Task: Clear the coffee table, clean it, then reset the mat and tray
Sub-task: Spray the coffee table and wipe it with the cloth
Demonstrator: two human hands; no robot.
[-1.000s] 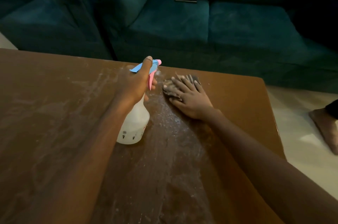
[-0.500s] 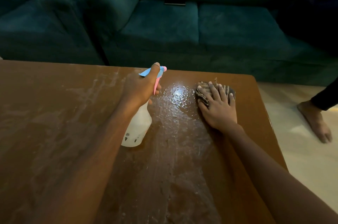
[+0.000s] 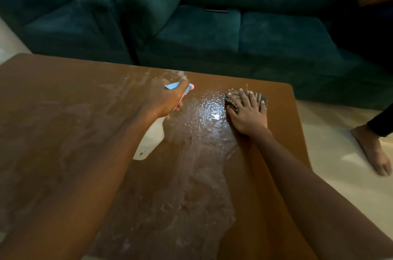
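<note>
Since a second ago the right hand (image 3: 247, 114), flat on the cloth (image 3: 234, 97), has slid toward the tabletop's (image 3: 63, 94) far right corner, wet patch (image 3: 209, 108) just left of it, while the left hand (image 3: 163, 100) stays clamped on the spray bottle (image 3: 152, 138).

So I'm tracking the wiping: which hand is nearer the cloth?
Right. The right hand lies flat on the cloth; the left hand grips the spray bottle beside it.

Small dark marks on the spray bottle (image 3: 151, 140) seem printed, but nothing is readable.
</note>
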